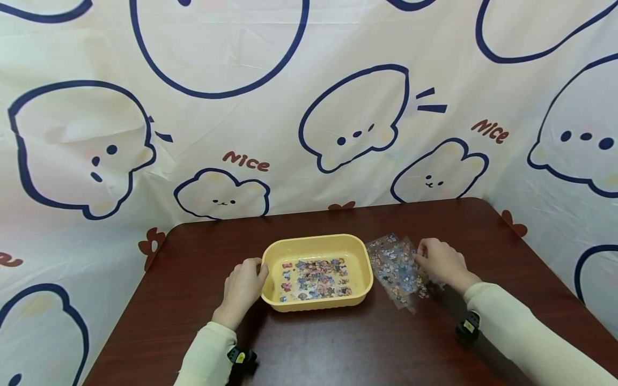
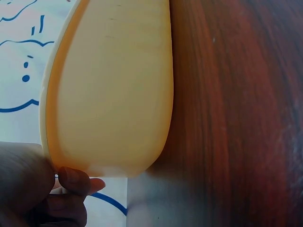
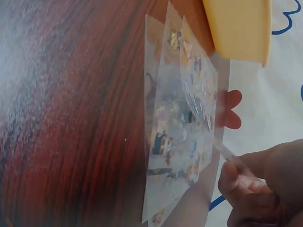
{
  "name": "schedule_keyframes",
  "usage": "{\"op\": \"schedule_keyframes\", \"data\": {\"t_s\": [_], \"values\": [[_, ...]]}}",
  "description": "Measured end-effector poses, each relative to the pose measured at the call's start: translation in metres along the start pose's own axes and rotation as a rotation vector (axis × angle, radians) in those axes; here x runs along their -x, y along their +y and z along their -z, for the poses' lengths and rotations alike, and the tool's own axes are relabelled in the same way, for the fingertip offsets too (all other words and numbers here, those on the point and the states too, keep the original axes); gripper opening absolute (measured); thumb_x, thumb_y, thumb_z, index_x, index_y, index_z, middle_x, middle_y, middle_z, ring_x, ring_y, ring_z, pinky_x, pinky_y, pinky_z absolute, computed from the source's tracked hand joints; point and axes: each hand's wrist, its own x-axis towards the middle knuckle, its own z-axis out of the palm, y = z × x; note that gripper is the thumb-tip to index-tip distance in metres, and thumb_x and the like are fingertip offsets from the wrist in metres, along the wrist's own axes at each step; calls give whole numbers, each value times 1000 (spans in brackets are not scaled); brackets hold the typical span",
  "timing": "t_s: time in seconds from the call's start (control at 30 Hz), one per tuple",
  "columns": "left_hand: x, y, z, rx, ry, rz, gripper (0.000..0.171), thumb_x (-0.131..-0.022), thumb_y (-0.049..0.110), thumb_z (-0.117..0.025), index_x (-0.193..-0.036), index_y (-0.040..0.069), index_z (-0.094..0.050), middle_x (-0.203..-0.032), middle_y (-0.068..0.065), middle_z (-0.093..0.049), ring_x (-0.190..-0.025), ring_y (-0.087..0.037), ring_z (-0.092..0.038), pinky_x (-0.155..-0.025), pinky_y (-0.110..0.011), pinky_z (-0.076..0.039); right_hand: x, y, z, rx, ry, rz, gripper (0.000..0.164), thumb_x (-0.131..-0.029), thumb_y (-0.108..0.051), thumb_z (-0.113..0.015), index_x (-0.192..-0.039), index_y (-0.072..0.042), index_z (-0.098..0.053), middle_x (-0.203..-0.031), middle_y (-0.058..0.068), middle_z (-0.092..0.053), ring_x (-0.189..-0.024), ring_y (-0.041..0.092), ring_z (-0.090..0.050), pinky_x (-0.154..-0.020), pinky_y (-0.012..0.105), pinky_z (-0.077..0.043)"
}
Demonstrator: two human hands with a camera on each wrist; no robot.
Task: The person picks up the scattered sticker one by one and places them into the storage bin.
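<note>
A yellow plastic basin [image 1: 318, 307] sits on the table, with sticker sheets [image 1: 316, 279] of small colourful cartoon figures lying flat inside. My left hand [image 1: 243, 287] grips the basin's left end at the rim. In the left wrist view its fingers [image 2: 73, 182] curl at the basin's end wall. To the basin's right, several clear sticker sheets [image 1: 393, 268] lie overlapped and fanned out. My right hand [image 1: 441, 262] pinches the edge of one sheet between thumb and fingers [image 3: 232, 177]. In the right wrist view that sheet bends up toward the fingers, over the other sheets.
The dark red-brown wooden table [image 1: 338, 343] has rounded far corners. A white cloth [image 1: 285, 128] with blue cartoon outlines and the word "Nice" hangs behind the table and along its sides. Both wrists wear a small black strapped device [image 1: 468, 326].
</note>
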Motion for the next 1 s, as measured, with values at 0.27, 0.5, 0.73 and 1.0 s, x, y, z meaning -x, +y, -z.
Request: {"op": "schedule_keyframes", "data": {"t_s": [0.27,0.5,0.73,1.0], "values": [[0,0,0,-3,-2,-2,37,-100,26,-58,-122,-1,-70,-110,-21,-75,-77,-29,-70,-63,-46,-53,6,-5,7,-78,48,39,19,-99,-23,-61,-86,-9,-62,-62,0,-57,-51,15,-49,-46,31,-35],[0,0,1,-4,-11,-1,38,-100,26,-57,-123,-1,-70,-110,-21,-75,-77,-29,-70,-63,-46,-53,8,-8,11,-90,48,30,18,-101,-24,-60,-89,-10,-63,-65,0,-59,-52,17,-50,-48,33,-35],[0,-1,1,-5,-13,-2,38,-100,26,-57,-123,-1,-70,-110,-21,-75,-76,-28,-69,-62,-45,-52,8,-10,13,-95,54,36,18,-101,-24,-60,-90,-10,-63,-64,-1,-59,-52,17,-50,-48,33,-36],[0,-1,1,-7,-12,-4,38,-100,27,-57,-123,-1,-70,-110,-21,-75,-77,-29,-70,-63,-46,-53,10,-12,17,-108,72,38,18,-101,-23,-59,-91,-10,-64,-66,0,-60,-53,17,-51,-48,33,-37]]}}
